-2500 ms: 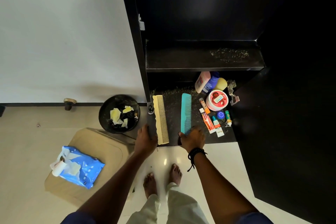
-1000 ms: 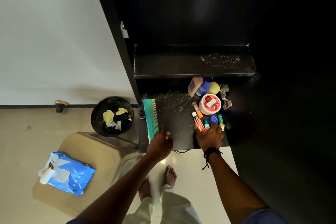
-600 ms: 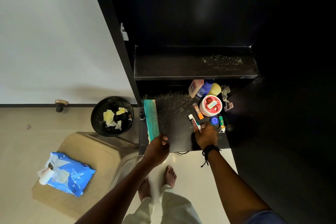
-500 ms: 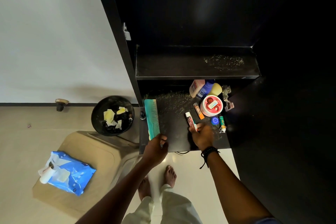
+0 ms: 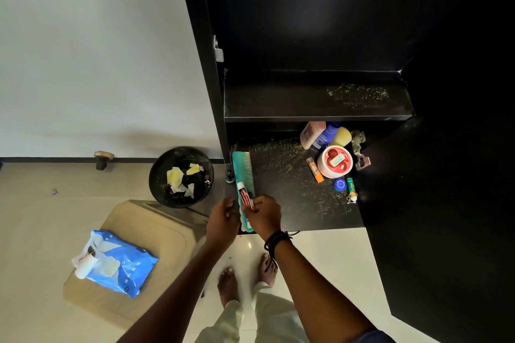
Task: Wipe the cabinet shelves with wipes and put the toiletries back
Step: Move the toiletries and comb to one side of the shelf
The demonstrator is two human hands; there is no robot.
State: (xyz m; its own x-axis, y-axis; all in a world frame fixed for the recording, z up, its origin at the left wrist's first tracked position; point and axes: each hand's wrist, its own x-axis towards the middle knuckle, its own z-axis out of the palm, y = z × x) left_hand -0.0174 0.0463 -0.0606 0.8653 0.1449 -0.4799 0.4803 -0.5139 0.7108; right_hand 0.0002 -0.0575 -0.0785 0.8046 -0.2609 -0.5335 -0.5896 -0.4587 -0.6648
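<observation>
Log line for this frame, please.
right hand: pinches tube over teal comb | left hand: beside comb, grip unclear | lower shelf: debris, unwiped

Near end of the teal comb hidden behind the right hand; lower end of the red-and-white tube buried in that hand's curled fingers, print on it too small to read; left hand fingers curl right beside the comb, contact not resolvable; tops of the pink bottle, blue bottle and yellow container hidden under the upper shelf edge; tub label unreadable; cabinet interior above that shelf too dark to make out; both forearms cut off by the bottom edge.
</observation>
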